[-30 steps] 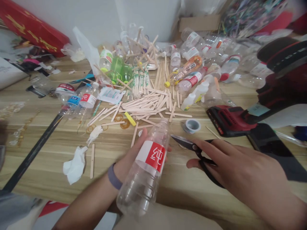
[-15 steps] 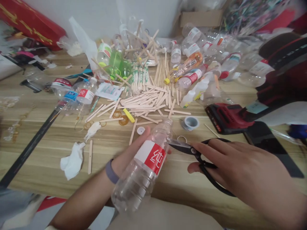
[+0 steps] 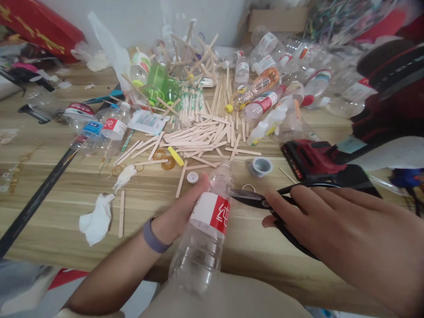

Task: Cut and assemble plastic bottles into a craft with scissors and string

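A clear plastic bottle [image 3: 198, 251] with a red and white label leans over the table's front edge, its neck pointing away from me. My left hand [image 3: 192, 203] grips it from the left near the shoulder, with the thumb on top and the other fingers hidden behind it. Black-handled scissors [image 3: 248, 197] are in my right hand [image 3: 318, 221], their blades pointing left with the tips at the bottle's shoulder, just above the label. Whether the tips have pierced the plastic, I cannot tell. A small white cap [image 3: 192, 177] lies beyond my left thumb.
Wooden craft sticks [image 3: 198, 139] lie heaped mid-table, with several bottles [image 3: 265, 101] behind. On the right stand a red and black power tool [image 3: 308, 159] and a grey spool [image 3: 261, 166]. Crumpled tissue [image 3: 96, 221] and a long black bar [image 3: 39, 201] are at left.
The bottle has turned to a more upright angle in my left hand, and its base has swung right. My right hand has shifted slightly, and the scissors' handles look spread wider.
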`<move>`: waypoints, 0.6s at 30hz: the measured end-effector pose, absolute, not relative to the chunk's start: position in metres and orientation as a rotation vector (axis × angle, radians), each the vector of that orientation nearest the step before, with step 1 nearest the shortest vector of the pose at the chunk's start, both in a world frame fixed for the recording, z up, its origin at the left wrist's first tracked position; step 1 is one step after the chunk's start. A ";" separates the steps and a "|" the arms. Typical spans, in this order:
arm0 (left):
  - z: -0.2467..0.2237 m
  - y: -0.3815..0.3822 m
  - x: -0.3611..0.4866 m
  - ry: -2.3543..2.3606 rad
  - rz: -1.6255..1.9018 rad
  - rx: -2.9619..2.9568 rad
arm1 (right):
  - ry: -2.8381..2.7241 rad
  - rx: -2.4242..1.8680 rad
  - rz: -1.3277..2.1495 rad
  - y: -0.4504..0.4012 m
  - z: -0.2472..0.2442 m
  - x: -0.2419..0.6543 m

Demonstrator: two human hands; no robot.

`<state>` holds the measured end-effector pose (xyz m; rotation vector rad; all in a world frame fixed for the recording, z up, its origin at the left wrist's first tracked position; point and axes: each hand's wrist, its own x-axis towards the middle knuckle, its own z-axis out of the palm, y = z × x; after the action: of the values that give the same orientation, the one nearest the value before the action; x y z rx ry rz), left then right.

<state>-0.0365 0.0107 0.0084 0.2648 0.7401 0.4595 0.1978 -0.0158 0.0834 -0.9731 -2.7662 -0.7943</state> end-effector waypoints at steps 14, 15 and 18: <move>-0.005 0.012 -0.045 0.676 0.403 0.271 | -2.759 -0.932 -0.925 -0.015 0.084 0.191; -0.003 0.011 -0.045 0.684 0.401 0.264 | -2.759 -0.930 -0.930 -0.015 0.084 0.192; 0.005 0.008 -0.043 0.778 0.444 0.302 | -2.766 -0.910 -0.938 -0.013 0.085 0.193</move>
<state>-0.0434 0.0079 0.0053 0.3023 0.7785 0.4436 0.1927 -0.0130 0.0854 -0.9099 -2.7664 -0.9375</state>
